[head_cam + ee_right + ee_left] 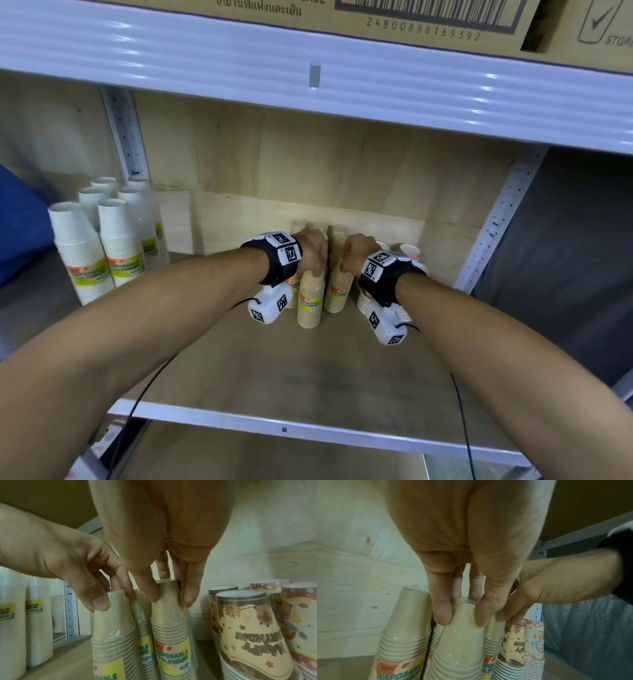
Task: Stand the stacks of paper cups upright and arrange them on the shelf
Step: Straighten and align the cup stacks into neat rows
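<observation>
Paper-cup stacks, tan and plastic-wrapped, stand upright mid-shelf toward the far wall. Left hand (313,255) pinches the top of the nearer tan stack (310,301) between thumb and fingertips. Right hand (358,251) grips the top of the adjacent tan stack (339,289), just right. Printed birthday stacks (254,628) stand right; white stacks (102,246) stand far left on the wooden shelf (308,377).

Dim greenish wrist views with soft blur; the head view is brighter, glare streaking the upper shelf edge (342,85).
</observation>
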`<action>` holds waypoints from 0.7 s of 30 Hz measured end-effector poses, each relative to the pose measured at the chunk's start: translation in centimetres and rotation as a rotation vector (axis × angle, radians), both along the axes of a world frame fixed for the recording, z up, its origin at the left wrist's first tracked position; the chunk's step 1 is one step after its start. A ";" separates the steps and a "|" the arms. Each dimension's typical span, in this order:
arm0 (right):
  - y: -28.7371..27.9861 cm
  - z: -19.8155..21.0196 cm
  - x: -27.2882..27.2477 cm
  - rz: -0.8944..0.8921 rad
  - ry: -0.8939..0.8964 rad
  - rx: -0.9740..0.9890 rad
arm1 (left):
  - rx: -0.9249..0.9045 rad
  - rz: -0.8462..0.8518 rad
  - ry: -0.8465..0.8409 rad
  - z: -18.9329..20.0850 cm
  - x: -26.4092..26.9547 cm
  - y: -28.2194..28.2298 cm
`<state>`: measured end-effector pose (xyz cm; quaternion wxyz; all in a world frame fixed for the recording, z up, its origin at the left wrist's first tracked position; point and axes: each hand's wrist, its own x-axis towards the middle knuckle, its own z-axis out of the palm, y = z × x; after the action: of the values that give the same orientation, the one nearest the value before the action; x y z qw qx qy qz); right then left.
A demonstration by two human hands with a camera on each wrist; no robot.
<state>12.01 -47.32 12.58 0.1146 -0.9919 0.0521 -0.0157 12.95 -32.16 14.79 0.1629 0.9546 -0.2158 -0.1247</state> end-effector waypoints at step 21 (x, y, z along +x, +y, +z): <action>0.7 -1.3 1.7 -0.058 -0.049 0.031 | -0.077 0.022 0.065 -0.3 0.8 0.2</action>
<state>13.75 -46.67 11.32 0.1306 -0.9874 0.0782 -0.0424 13.75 -31.92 14.48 0.2076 0.9454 -0.2048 -0.1453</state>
